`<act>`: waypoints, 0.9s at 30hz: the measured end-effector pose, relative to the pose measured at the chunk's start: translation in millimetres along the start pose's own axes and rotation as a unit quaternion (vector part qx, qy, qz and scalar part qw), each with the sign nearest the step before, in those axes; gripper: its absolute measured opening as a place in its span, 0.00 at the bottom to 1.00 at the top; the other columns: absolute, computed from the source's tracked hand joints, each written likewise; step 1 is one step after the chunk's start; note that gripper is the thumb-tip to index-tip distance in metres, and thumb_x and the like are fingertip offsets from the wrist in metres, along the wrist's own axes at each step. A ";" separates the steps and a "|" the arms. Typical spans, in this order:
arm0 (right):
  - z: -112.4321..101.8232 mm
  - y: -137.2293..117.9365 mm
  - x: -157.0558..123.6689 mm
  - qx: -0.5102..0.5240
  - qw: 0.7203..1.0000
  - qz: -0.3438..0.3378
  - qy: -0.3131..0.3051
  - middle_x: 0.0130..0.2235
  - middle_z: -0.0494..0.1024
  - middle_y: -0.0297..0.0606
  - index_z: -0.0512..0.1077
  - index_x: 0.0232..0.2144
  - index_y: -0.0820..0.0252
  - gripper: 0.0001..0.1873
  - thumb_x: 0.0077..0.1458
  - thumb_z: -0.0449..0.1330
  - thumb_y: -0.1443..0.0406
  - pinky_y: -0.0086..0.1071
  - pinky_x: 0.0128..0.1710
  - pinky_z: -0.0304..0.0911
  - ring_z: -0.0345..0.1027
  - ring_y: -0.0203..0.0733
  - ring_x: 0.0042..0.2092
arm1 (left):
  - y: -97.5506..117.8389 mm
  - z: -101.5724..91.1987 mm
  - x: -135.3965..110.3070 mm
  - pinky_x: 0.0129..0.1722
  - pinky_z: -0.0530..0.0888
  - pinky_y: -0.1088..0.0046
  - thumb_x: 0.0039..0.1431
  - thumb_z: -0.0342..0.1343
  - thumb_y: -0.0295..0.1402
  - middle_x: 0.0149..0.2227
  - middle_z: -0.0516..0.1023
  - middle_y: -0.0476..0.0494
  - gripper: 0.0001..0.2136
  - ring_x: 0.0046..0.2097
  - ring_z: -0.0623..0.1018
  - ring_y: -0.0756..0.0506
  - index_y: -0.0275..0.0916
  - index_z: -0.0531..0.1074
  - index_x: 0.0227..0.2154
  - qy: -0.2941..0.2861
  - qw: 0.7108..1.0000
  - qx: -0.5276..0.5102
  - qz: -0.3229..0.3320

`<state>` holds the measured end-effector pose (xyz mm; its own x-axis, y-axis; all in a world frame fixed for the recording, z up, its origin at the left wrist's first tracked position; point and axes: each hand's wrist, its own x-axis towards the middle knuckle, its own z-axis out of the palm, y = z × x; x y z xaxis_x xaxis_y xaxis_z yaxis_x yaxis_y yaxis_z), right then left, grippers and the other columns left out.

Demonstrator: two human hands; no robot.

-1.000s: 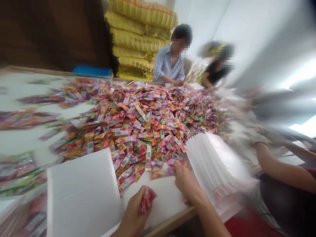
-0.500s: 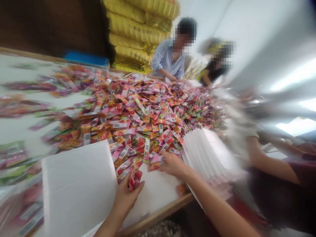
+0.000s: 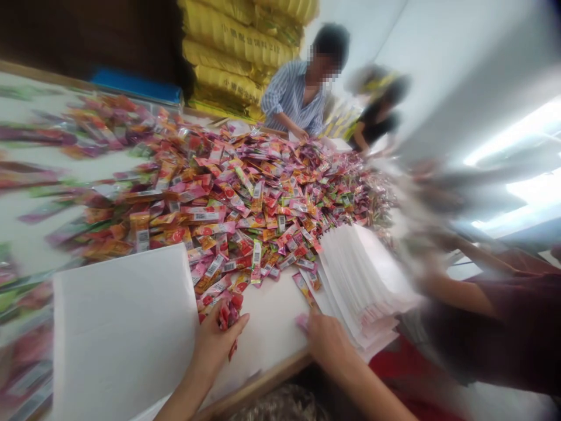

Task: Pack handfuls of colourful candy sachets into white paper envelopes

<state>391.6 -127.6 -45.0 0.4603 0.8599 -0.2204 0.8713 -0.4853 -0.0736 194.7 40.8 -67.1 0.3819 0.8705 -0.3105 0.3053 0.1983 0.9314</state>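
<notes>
My left hand (image 3: 214, 342) is closed around several small red and pink packets (image 3: 228, 313), its thumb stretched out to the right. My right hand (image 3: 331, 339) is low over the white table, close to its front edge. Its fingers are curled and somewhat blurred, with a pink bit of a small packet (image 3: 302, 320) at the tips. Just beyond them lies an orange and yellow packet (image 3: 303, 287). A large heap of packets (image 3: 245, 216) in pink, orange, red and green spreads in front of both hands, barcodes showing on some.
A white flat sheet or bag (image 3: 125, 333) lies at left. A thick stack of white bags (image 3: 355, 280) stands right. Across the table is a person in a striped shirt (image 3: 291, 93), with yellow sacks (image 3: 236, 52) behind. Another person's dark sleeve (image 3: 517, 327) is at right.
My right hand has drawn back from the heap's edge toward the table's front edge. The packets it had at its fingertips show less now. My left hand still holds its packets; the view has shifted slightly.
</notes>
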 end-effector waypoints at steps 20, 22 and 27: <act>-13.1 -33.6 58.7 0.102 0.994 0.032 0.036 0.34 0.75 0.40 0.71 0.28 0.60 0.03 0.49 0.58 0.66 0.30 0.36 0.59 0.69 0.44 0.38 | 0.0 -3.1 -1.5 0.16 0.66 0.77 0.50 0.61 0.40 0.20 0.70 0.56 0.12 0.16 0.68 0.52 0.41 0.67 0.33 -0.008 0.999 -0.034 -0.025; 1.0 -48.8 50.3 0.114 0.992 0.028 0.056 0.38 0.74 0.44 0.71 0.32 0.59 0.05 0.50 0.57 0.67 0.34 0.40 0.60 0.68 0.48 0.42 | 5.2 -2.3 -2.7 0.19 0.67 0.76 0.49 0.61 0.39 0.21 0.70 0.56 0.12 0.19 0.69 0.51 0.40 0.68 0.33 -0.006 0.999 -0.031 -0.019; 7.8 -80.0 46.4 0.365 0.930 -0.012 0.024 0.36 0.75 0.39 0.65 0.43 0.56 0.17 0.49 0.55 0.71 0.34 0.39 0.64 0.70 0.45 0.38 | 19.2 -0.9 -15.4 0.21 0.68 0.75 0.47 0.63 0.37 0.29 0.77 0.49 0.15 0.22 0.72 0.50 0.39 0.72 0.38 -0.099 0.987 -0.120 -0.043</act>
<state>341.9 -50.1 -56.9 0.4648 0.8694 -0.1674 0.5412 -0.4287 -0.7235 193.8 31.5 -44.3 0.5340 0.7452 -0.3995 0.1374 0.3898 0.9106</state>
